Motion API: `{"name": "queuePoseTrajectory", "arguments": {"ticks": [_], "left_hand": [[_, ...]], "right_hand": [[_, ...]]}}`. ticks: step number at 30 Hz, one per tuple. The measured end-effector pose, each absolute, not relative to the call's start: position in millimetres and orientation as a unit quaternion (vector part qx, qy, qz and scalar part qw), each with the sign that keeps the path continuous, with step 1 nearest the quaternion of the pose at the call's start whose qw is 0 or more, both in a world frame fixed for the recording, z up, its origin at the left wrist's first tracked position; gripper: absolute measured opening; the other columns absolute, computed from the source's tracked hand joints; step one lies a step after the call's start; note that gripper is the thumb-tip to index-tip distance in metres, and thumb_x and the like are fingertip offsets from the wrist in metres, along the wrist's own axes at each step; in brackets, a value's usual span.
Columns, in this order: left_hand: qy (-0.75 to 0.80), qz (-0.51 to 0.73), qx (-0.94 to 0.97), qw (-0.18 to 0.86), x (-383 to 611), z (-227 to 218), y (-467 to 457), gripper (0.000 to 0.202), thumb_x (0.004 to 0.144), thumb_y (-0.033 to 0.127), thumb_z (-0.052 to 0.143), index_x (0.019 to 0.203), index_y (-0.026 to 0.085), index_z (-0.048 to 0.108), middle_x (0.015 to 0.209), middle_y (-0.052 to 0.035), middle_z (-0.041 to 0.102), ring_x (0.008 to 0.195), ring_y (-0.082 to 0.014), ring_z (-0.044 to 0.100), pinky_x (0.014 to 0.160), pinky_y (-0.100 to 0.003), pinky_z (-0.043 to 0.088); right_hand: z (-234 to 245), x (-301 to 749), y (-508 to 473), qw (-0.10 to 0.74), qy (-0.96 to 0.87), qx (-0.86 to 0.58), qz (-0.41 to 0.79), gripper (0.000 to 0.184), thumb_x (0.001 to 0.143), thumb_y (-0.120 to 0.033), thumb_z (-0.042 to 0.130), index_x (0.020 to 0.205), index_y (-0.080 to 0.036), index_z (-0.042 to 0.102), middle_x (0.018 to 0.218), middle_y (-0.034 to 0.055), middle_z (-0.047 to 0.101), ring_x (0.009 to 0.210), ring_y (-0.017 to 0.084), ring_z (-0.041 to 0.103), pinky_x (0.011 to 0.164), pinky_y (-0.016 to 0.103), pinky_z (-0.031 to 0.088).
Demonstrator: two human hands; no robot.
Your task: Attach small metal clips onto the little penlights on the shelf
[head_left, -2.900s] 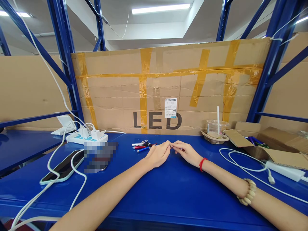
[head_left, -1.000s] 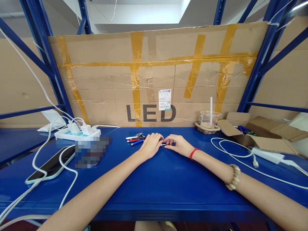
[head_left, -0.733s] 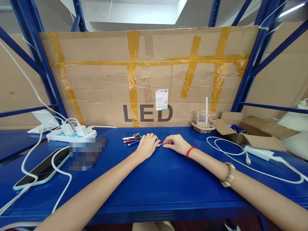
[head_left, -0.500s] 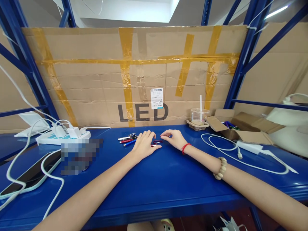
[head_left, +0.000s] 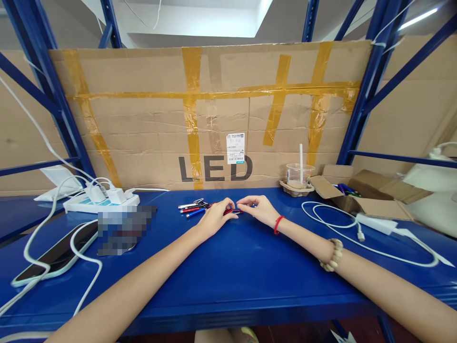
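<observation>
On the blue shelf (head_left: pixel 235 271), my left hand (head_left: pixel 216 216) is curled, its thumb and fingers closing on a small red carabiner-like clip (head_left: pixel 228 211), mostly hidden by the fingers. My right hand (head_left: pixel 260 210) faces it from the right, fingers bent and tips pressed together beside the clip's right end; whether they hold anything I cannot make out. Left of my left hand lies a bunch of slim metal sticks with clip ends: a silver one (head_left: pixel 187 206), a red one (head_left: pixel 189 210) and a blue one (head_left: pixel 195 214). My left hand partly covers the bunch.
On the left are a white power strip (head_left: pixel 102 203), a phone (head_left: pixel 53 259) and white cables. To the right are a plastic cup with a straw (head_left: pixel 299 175), an open cardboard box (head_left: pixel 382 205) and a coiled white cable (head_left: pixel 321 216). A taped cardboard panel (head_left: pixel 160 128) stands behind.
My left thumb and fingers have drawn together over the red clip, which lay visible between my hands. The right fingertips have come closer to the left hand. The view has shifted slightly.
</observation>
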State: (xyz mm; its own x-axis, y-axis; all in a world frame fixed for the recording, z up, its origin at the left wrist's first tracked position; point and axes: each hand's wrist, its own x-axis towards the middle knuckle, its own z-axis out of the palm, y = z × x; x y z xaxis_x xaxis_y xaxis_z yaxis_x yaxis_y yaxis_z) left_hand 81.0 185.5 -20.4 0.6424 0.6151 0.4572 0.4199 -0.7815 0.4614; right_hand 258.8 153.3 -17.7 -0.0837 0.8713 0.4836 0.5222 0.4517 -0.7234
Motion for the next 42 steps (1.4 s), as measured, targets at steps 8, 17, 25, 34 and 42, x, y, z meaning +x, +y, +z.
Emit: {"name": "queuePoseTrajectory", "arguments": {"ticks": [8, 17, 25, 34, 42], "left_hand": [[0.295, 0.293, 0.899, 0.141, 79, -12, 174, 0.024, 0.083, 0.036, 0.048, 0.103, 0.025, 0.041, 0.079, 0.0043, 0.058, 0.073, -0.0130, 0.055, 0.066, -0.022, 0.039], [0.236, 0.283, 0.913, 0.177, 79, -14, 176, 0.022, 0.086, 0.032, 0.042, 0.107, 0.025, 0.039, 0.090, 0.0023, 0.062, 0.083, -0.0149, 0.058, 0.072, -0.023, 0.041], [0.230, 0.343, 0.901, 0.135, 82, -12, 172, 0.009, 0.088, 0.030, 0.040, 0.088, 0.021, 0.045, 0.085, 0.0029, 0.058, 0.079, -0.0109, 0.055, 0.073, -0.021, 0.041], [0.306, 0.329, 0.885, 0.124, 81, -11, 172, 0.013, 0.088, 0.035, 0.037, 0.087, 0.022, 0.040, 0.089, 0.0045, 0.059, 0.078, -0.0110, 0.056, 0.070, -0.022, 0.042], [0.293, 0.342, 0.885, 0.116, 80, -10, 168, 0.011, 0.087, 0.033, 0.040, 0.089, 0.022, 0.039, 0.089, 0.0036, 0.060, 0.079, -0.0119, 0.058, 0.071, -0.023, 0.044]], "right_hand": [[-19, 252, 153, 0.479, -0.617, -0.487, 0.391, 0.038, 0.062, -0.035, 0.068, 0.091, -0.012, 0.062, 0.084, 0.0083, 0.067, 0.065, 0.011, 0.057, 0.040, 0.016, 0.033], [-25, 252, 156, 0.444, -0.649, -0.480, 0.388, 0.037, 0.063, -0.038, 0.065, 0.091, -0.014, 0.061, 0.083, 0.0073, 0.066, 0.060, 0.010, 0.055, 0.039, 0.016, 0.033], [-6, 259, 146, 0.453, -0.714, -0.533, 0.026, 0.026, 0.079, -0.041, 0.050, 0.081, -0.019, 0.064, 0.077, 0.0014, 0.064, 0.056, 0.010, 0.053, 0.053, 0.022, 0.039], [-9, 277, 153, 0.246, -0.740, -0.624, -0.051, 0.022, 0.069, -0.045, 0.061, 0.078, -0.026, 0.067, 0.073, -0.0016, 0.064, 0.064, 0.014, 0.057, 0.048, 0.021, 0.034], [-13, 276, 155, 0.249, -0.725, -0.642, -0.012, 0.015, 0.070, -0.031, 0.062, 0.084, -0.026, 0.068, 0.075, -0.0009, 0.068, 0.070, 0.017, 0.062, 0.057, 0.025, 0.044]]}}
